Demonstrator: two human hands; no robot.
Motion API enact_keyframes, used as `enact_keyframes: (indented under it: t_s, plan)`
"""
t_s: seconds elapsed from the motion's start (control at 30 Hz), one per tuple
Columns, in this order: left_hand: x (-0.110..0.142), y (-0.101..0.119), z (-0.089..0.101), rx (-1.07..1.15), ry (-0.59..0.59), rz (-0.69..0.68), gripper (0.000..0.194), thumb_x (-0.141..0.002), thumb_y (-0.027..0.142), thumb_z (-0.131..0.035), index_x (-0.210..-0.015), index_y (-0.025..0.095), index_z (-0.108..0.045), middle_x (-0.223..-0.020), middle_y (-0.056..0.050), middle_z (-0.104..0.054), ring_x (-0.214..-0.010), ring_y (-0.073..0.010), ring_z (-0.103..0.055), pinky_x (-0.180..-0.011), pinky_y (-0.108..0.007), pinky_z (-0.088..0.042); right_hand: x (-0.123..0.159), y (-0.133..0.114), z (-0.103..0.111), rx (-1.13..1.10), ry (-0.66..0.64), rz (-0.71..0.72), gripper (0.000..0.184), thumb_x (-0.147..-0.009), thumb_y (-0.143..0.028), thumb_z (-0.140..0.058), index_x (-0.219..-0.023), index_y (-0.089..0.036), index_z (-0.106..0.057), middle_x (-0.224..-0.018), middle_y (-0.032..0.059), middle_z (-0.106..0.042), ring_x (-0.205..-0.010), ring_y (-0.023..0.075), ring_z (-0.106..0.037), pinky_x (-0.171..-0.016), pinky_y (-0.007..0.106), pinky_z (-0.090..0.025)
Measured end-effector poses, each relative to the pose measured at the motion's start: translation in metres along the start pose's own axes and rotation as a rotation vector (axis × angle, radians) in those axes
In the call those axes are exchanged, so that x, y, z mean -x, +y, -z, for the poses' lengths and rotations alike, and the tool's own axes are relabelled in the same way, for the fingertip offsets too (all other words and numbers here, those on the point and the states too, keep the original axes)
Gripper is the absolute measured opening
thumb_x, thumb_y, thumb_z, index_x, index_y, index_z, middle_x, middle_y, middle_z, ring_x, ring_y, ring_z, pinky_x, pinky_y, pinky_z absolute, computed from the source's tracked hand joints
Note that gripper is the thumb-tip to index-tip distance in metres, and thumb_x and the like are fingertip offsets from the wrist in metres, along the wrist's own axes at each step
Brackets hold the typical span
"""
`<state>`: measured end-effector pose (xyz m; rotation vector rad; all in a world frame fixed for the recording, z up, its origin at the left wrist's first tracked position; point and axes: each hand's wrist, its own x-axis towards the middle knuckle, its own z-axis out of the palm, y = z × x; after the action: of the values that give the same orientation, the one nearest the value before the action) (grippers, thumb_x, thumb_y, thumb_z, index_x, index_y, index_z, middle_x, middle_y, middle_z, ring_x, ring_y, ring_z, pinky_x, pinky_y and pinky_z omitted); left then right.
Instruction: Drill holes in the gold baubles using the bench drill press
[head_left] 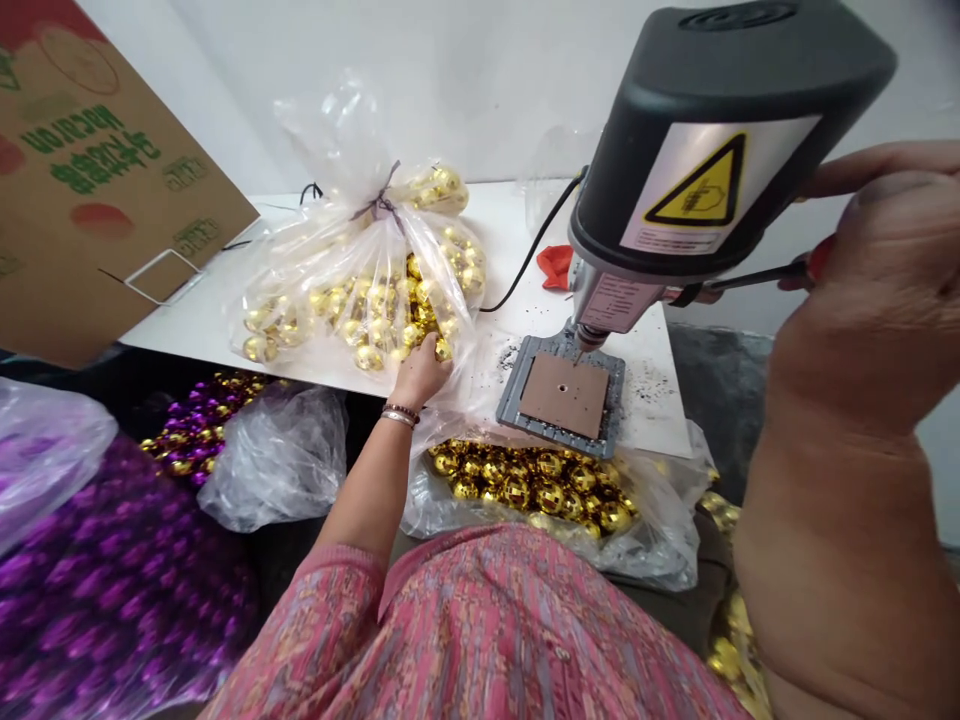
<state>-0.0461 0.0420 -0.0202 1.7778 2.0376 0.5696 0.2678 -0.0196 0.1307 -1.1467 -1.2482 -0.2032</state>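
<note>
My left hand (421, 370) reaches into the torn front of a clear plastic bag (360, 270) of gold balls on the white table; its fingers curl round one gold ball (435, 345). My right hand (877, 270) is raised at the right, wrapped round the red-tipped lever (757, 275) of a small black bench drill (712, 130). Under the drill bit lies a grey base plate with a brown pad (564, 396), nothing on it.
A second open bag of gold faceted balls (540, 490) lies in my lap below the table edge. Purple and gold balls (191, 425) and purple-filled bags (97, 580) sit at the left. A cardboard box (97, 170) leans at the upper left. A black cable (532, 250) crosses the table.
</note>
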Motion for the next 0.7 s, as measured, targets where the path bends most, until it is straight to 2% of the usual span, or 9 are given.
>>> enact_keyframes:
  t_s: [0.07,0.13,0.2,0.27,0.37,0.43,0.53,0.6,0.7]
  plan:
    - [0.009,-0.002,0.002,0.233,0.073,0.037,0.052,-0.079,0.024,-0.07,-0.13,0.017,-0.062,-0.094,-0.007,-0.069,-0.088,-0.0235,-0.065,-0.085,-0.035,-0.051,0.001,-0.005,0.002,-0.011,-0.029,-0.03,0.048,-0.095,-0.014,-0.033,-0.098,-0.019,-0.081,-0.088,0.0015,-0.07,-0.079,0.0058,-0.059,-0.073,0.026,-0.036]
    - [0.023,-0.002,0.009,0.598,0.097,0.053,0.053,-0.082,0.038,-0.069,-0.131,0.021,-0.059,-0.098,-0.005,-0.068,-0.083,-0.019,-0.064,-0.076,-0.031,-0.05,0.003,-0.006,0.003,-0.004,-0.044,-0.044,0.049,-0.095,-0.014,-0.033,-0.098,-0.021,-0.081,-0.083,0.0004,-0.068,-0.075,0.0041,-0.056,-0.072,0.026,-0.034]
    - [0.041,0.002,0.016,0.944,0.02,0.043,0.053,-0.086,0.053,-0.064,-0.131,0.026,-0.057,-0.101,-0.005,-0.067,-0.077,-0.0153,-0.061,-0.068,-0.028,-0.047,0.003,-0.001,0.002,0.006,-0.026,-0.027,0.05,-0.095,-0.017,-0.031,-0.099,-0.02,-0.08,-0.083,0.001,-0.068,-0.07,0.0035,-0.052,-0.071,0.026,-0.033]
    - [0.059,0.009,0.019,1.14,-0.124,0.04,0.054,-0.087,0.064,-0.061,-0.128,0.029,-0.058,-0.1,-0.005,-0.066,-0.072,-0.0135,-0.058,-0.064,-0.028,-0.045,-0.001,0.007,-0.002,-0.018,0.013,0.001,0.05,-0.095,-0.021,-0.03,-0.098,-0.016,-0.08,-0.087,0.0032,-0.069,-0.067,0.0041,-0.049,-0.069,0.027,-0.035]
    - [0.076,0.023,0.013,1.248,-0.322,0.076,0.059,-0.083,0.07,-0.065,-0.126,0.029,-0.06,-0.105,-0.007,-0.068,-0.074,-0.014,-0.058,-0.063,-0.029,-0.045,-0.019,0.018,-0.013,-0.087,0.059,-0.018,0.037,-0.094,-0.025,-0.041,-0.081,-0.011,-0.073,-0.072,0.003,-0.06,-0.059,0.004,-0.042,-0.063,0.025,-0.033]
    - [0.081,0.031,0.004,1.281,-0.423,0.1,0.063,-0.082,0.07,-0.067,-0.129,0.029,-0.059,-0.111,-0.009,-0.068,-0.078,-0.0157,-0.062,-0.064,-0.029,-0.046,-0.036,0.02,-0.02,-0.072,0.034,-0.084,0.03,-0.09,-0.019,-0.05,-0.062,-0.012,-0.058,-0.059,-0.001,-0.044,-0.055,0.0037,-0.038,-0.059,0.023,-0.027]
    - [0.082,0.041,-0.011,1.28,-0.515,0.104,0.065,-0.082,0.066,-0.07,-0.135,0.03,-0.055,-0.113,-0.009,-0.07,-0.086,-0.0178,-0.067,-0.068,-0.03,-0.049,-0.056,0.016,-0.028,-0.049,-0.009,-0.193,0.041,-0.087,-0.005,-0.05,-0.051,-0.016,-0.035,-0.051,-0.004,-0.028,-0.051,0.0021,-0.03,-0.054,0.024,-0.019]
    - [0.08,0.045,-0.019,1.259,-0.563,0.117,0.069,-0.079,0.06,-0.077,-0.136,0.031,-0.054,-0.112,-0.008,-0.071,-0.088,-0.0182,-0.069,-0.069,-0.03,-0.05,-0.061,0.014,-0.03,-0.051,-0.01,-0.225,0.043,-0.088,-0.003,-0.046,-0.05,-0.017,-0.032,-0.049,-0.0047,-0.025,-0.049,0.0019,-0.026,-0.052,0.025,-0.018]
    - [0.075,0.055,-0.026,1.185,-0.586,0.139,0.071,-0.073,0.05,-0.084,-0.134,0.028,-0.057,-0.107,-0.006,-0.072,-0.082,-0.0159,-0.069,-0.064,-0.026,-0.047,-0.06,0.014,-0.031,-0.035,-0.021,-0.233,0.037,-0.09,-0.006,-0.045,-0.053,-0.015,-0.042,-0.05,-0.0042,-0.029,-0.05,0.0032,-0.03,-0.052,0.025,-0.018]
